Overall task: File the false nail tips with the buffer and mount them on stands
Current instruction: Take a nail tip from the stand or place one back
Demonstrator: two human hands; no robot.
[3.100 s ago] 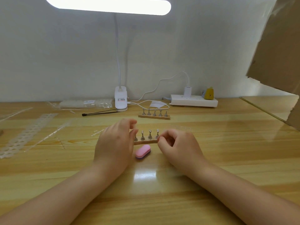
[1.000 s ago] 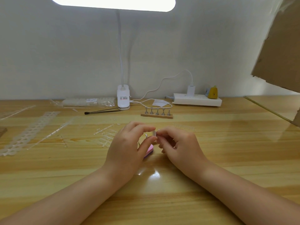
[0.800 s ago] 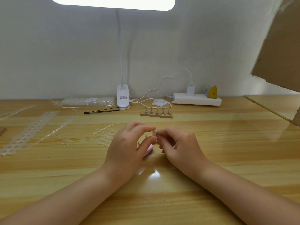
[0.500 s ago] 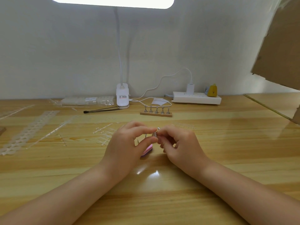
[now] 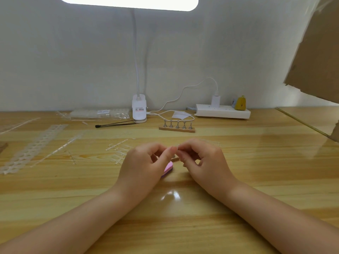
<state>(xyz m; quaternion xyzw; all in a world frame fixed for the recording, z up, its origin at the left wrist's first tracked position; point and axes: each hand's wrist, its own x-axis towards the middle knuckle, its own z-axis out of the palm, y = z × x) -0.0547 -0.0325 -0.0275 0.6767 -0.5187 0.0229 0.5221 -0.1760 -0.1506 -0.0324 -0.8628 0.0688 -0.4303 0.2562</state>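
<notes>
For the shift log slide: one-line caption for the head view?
Left hand and right hand meet fingertip to fingertip above the pink buffer on the wooden table.

Home nail-craft desk: wooden table (image 5: 256, 162), clip lamp (image 5: 139, 110), power strip (image 5: 222, 111), nail stands (image 5: 177, 126).

Two bare forearms enter from the lower corners, each ending in a bare hand: left hand (image 5: 141, 167), right hand (image 5: 205, 164). No sleeve, glove, ring, watch or bracelet shows on either arm. Fingernails are short and unpainted where visible, as on the left thumb (image 5: 173, 149). Forearms taper toward the wrists.
</notes>
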